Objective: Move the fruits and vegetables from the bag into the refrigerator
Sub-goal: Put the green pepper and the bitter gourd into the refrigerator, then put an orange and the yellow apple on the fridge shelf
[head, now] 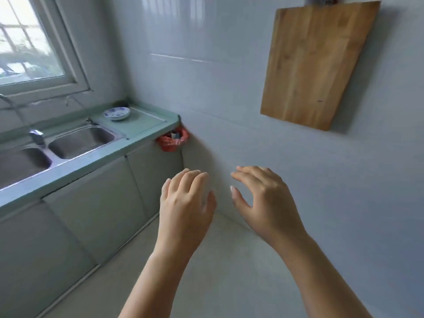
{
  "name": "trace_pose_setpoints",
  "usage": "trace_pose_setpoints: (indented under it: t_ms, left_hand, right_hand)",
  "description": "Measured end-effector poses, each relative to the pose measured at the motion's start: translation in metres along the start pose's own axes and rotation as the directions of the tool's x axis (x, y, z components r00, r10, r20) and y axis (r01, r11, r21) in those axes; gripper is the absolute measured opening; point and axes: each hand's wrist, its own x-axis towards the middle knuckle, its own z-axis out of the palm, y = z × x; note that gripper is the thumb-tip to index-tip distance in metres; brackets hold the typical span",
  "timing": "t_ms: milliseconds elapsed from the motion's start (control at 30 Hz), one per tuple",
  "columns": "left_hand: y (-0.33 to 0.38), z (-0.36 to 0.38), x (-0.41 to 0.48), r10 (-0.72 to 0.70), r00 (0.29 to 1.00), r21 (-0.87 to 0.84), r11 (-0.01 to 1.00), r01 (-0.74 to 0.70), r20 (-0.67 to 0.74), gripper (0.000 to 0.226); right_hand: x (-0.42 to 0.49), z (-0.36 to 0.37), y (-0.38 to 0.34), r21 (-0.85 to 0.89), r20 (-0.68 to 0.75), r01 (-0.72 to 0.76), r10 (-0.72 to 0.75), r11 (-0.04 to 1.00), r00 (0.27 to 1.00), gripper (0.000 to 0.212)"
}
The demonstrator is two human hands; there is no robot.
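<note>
**Two empty hands held out in the kitchen corner**

The biggest thing here is the white tiled wall [229, 88]. It fills most of the view. A wooden cutting board [319, 63] hangs flat on it, high up on the right, well above the hands.

On the left runs a long green counter [142, 125] with grey cupboard doors [96, 203] under it. A window [34, 42] sits above the counter. A metal sink [80, 141] with two bowls is set into the counter, and a tap [36, 136] stands at its back edge. A small blue and white dish [117, 113] rests on the counter, just past the sink.

The left hand [185, 207] and the right hand [266, 203] reach forward side by side, near each other but not touching. Both are open, with the fingers spread and a little bent. They hold nothing and touch nothing.

A small red bag [172, 140] hangs at the far end of the counter, in the corner by the wall. It is beyond the hands, up and to the left of them, and well apart from both. Something sits inside it, but it is too small to tell what.

No fruit, vegetables or fridge show in this view.
</note>
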Motion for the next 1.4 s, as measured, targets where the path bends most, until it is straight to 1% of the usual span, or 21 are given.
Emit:
trace_pose_setpoints:
  t_ms: [67,167,367,600,733,867,1000,1067,1233,1400]
  left_hand:
    - [-0.042,-0.022,-0.005,-0.089,0.995,0.047,0.995,0.091,-0.033,0.034]
    - [-0.102,-0.053,-0.012,-0.17,0.983,0.122,0.977,0.178,-0.073,0.036]
    - [-0.206,-0.112,-0.033,-0.276,0.944,0.253,0.915,0.315,-0.18,0.035]
    - [-0.29,-0.155,-0.067,-0.384,0.878,0.348,0.812,0.468,-0.285,0.036]
    - [-0.337,-0.166,-0.067,-0.437,0.835,0.384,0.746,0.544,-0.336,0.037]
    - [-0.387,-0.176,-0.046,-0.437,0.81,0.425,0.695,0.58,-0.392,0.037]
    - [-0.437,-0.194,-0.022,-0.446,0.791,0.475,0.635,0.609,-0.418,0.037]
    - [-0.459,-0.204,-0.018,-0.467,0.767,0.484,0.596,0.641,-0.44,0.038]
    - [-0.511,-0.23,-0.029,-0.557,0.674,0.466,0.487,0.739,-0.485,0.04]
    - [-0.562,-0.263,-0.056,-0.59,0.605,0.451,0.405,0.795,-0.535,0.04]
  right_hand:
    - [0.018,0.031,-0.034,0.054,0.019,0.054,-0.055,0.997,0.998,0.034]
    - [0.042,0.077,-0.086,0.125,0.028,0.123,-0.128,0.984,0.991,0.035]
    - [0.068,0.159,-0.185,0.29,0.067,0.216,-0.245,0.932,0.967,0.035]
    - [0.085,0.233,-0.271,0.443,0.15,0.285,-0.384,0.85,0.911,0.037]
    - [0.108,0.281,-0.308,0.529,0.161,0.302,-0.444,0.793,0.882,0.039]
    - [0.146,0.331,-0.343,0.581,0.142,0.325,-0.487,0.746,0.862,0.04]
    - [0.188,0.377,-0.382,0.644,0.133,0.353,-0.554,0.679,0.822,0.041]
    - [0.204,0.396,-0.404,0.677,0.112,0.373,-0.59,0.634,0.799,0.04]
    - [0.22,0.441,-0.465,0.741,0.073,0.412,-0.674,0.53,0.735,0.038]
    - [0.217,0.484,-0.531,0.767,0.076,0.43,-0.733,0.477,0.676,0.039]
